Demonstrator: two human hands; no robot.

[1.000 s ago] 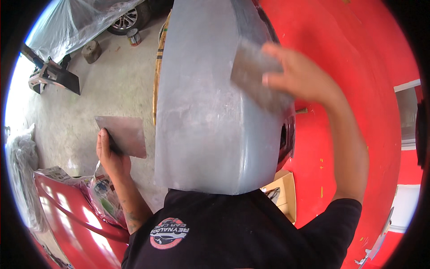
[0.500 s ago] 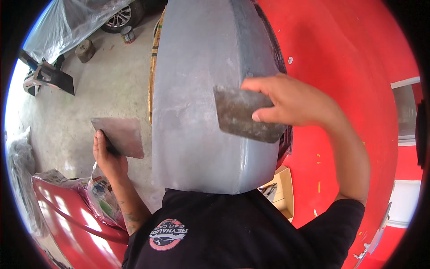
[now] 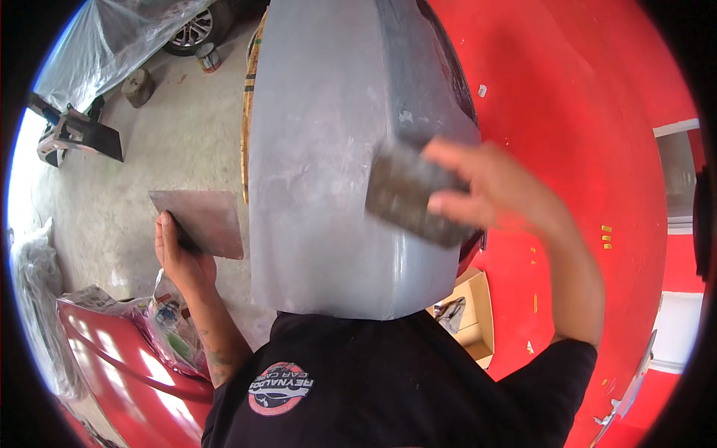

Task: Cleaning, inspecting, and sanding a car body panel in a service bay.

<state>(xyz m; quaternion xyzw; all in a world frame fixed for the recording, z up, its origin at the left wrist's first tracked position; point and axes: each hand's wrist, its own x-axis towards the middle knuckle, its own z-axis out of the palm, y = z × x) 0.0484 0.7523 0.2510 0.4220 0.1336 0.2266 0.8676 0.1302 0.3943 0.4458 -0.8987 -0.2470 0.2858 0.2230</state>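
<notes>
In front of me stands a smooth grey car body panel [image 3: 317, 149], with a raised crease along its right part. My right hand [image 3: 489, 183] pinches a dark, mottled rectangular spreader plate [image 3: 411, 196], fingers on its upper edge and thumb across its face. Motion blurs that plate; it lies over the panel's right part, and I cannot tell whether it touches the surface. Left of the panel, my left hand [image 3: 179, 250] grips a thin grey metal plate [image 3: 209, 220] at its lower left, holding it out above the floor, apart from the panel.
Red surface [image 3: 553, 246] fills the right side, with an open cardboard box [image 3: 478, 317] near the panel. At left are a shiny red panel [image 3: 127, 358], a plastic bag [image 3: 168, 321], and clear sheeting [image 3: 119, 52]. A wheel [image 3: 193, 33] and a can [image 3: 208, 58] stand far left.
My right hand and its plate have shifted slightly right and down, and the plate has tilted and blurred. My left hand and its plate have barely moved.
</notes>
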